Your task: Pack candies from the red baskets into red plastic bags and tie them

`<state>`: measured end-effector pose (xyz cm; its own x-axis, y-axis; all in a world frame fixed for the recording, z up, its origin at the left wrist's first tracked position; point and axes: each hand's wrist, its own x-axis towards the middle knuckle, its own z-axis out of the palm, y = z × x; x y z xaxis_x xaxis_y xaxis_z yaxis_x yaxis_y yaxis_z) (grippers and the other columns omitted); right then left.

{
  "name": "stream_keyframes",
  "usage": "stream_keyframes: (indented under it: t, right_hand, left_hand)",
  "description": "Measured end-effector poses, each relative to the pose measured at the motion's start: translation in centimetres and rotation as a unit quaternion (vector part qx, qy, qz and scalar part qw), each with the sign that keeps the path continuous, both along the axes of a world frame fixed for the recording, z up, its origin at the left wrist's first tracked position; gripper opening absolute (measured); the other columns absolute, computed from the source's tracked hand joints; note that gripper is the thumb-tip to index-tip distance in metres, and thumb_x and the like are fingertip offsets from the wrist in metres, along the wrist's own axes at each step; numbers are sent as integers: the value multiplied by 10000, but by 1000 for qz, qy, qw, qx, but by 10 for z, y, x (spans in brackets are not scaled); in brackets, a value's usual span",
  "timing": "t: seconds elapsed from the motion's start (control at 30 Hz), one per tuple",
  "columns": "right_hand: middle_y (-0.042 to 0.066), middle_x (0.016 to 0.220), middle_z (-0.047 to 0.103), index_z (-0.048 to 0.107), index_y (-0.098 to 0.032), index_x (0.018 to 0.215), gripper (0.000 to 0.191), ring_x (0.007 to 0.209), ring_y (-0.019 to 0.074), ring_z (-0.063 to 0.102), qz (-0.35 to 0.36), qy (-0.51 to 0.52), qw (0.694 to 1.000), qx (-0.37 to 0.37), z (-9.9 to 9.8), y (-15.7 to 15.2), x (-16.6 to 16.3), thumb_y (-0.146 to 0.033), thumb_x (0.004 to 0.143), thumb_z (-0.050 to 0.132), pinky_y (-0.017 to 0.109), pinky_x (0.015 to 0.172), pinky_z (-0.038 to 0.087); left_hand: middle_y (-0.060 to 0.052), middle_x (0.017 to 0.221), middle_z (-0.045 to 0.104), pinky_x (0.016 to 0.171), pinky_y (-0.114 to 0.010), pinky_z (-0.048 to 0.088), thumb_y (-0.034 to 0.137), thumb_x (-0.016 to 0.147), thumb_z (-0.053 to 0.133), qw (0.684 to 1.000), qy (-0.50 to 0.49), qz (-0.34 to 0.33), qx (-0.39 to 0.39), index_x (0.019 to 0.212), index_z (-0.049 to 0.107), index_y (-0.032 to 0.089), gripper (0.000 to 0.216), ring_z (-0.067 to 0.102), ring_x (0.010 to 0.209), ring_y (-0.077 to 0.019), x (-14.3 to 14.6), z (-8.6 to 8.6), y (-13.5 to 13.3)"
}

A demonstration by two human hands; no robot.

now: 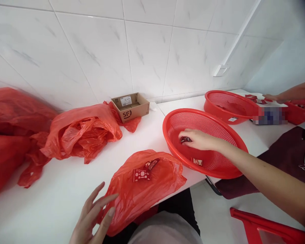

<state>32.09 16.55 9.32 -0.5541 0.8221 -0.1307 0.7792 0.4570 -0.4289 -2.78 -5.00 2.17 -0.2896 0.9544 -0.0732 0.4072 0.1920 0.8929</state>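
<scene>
My right hand (197, 139) reaches into the near red mesh basket (218, 127), its fingers closed on a small dark red packet (185, 139). Another small packet (197, 162) lies at the basket's bottom. My left hand (95, 217) hovers open with fingers spread at the near edge of the white table (53, 189), touching the rim of a flat red plastic bag (142, 189). Two small red packets (142, 174) lie on that bag.
Crumpled red plastic bags (81, 134) lie at the left and back. A small open cardboard box (130, 106) stands by the tiled wall. A second red basket (230, 105) sits farther right, where another person's arm (292, 93) reaches over packets. A red stool (266, 228) stands below.
</scene>
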Motion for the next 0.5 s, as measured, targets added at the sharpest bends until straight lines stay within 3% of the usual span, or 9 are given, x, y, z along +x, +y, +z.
stream_keyframes:
  t: [0.1, 0.17, 0.27, 0.4, 0.5]
  right_hand:
    - [23, 1047, 630, 586, -260, 1021, 144, 900, 168, 606, -35, 149, 988, 36, 32, -34, -18, -315, 897, 539, 300, 781, 496]
    - [11, 1060, 628, 598, -287, 1037, 151, 899, 167, 611, 14, 185, 983, -5, 39, -63, -43, -324, 899, 547, 298, 771, 511]
    - [-1, 1104, 622, 608, -370, 1120, 238, 940, 198, 625, 108, 186, 974, -71, 23, -94, -88, -292, 914, 520, 360, 841, 528]
    - [-22, 1346, 528, 425, -490, 1348, 422, 1245, 265, 508, 70, 243, 966, -52, -17, -93, -130, -340, 954, 453, 484, 1075, 416]
    - [-47, 1470, 423, 309, -461, 1440, 487, 1372, 243, 375, 44, 271, 959, -69, -25, -86, -134, -437, 967, 417, 478, 1157, 326]
  left_hand:
    - [-25, 1389, 518, 1016, -389, 477, 560, 797, 593, 999, -3, -3, -33, 987, 741, 318, 342, 463, 1311, -313, -3, -6, -5]
    - [-35, 1319, 581, 1104, -433, 377, 544, 804, 597, 999, -20, 2, -38, 1045, 723, 311, 359, 476, 1298, -302, -1, -6, -3]
    - [-32, 1354, 578, 1168, -446, 254, 492, 830, 595, 998, -55, 2, -20, 1240, 622, 303, 452, 417, 1352, -274, 5, -3, 6]
    - [-46, 1470, 472, 1166, -423, 254, 455, 844, 593, 996, -84, 11, -3, 1385, 482, 277, 580, 358, 1395, -256, 10, 3, 17]
    - [-36, 1489, 449, 1176, -394, 229, 446, 852, 580, 996, -81, 29, 11, 1393, 466, 279, 578, 331, 1411, -233, 13, 8, 19]
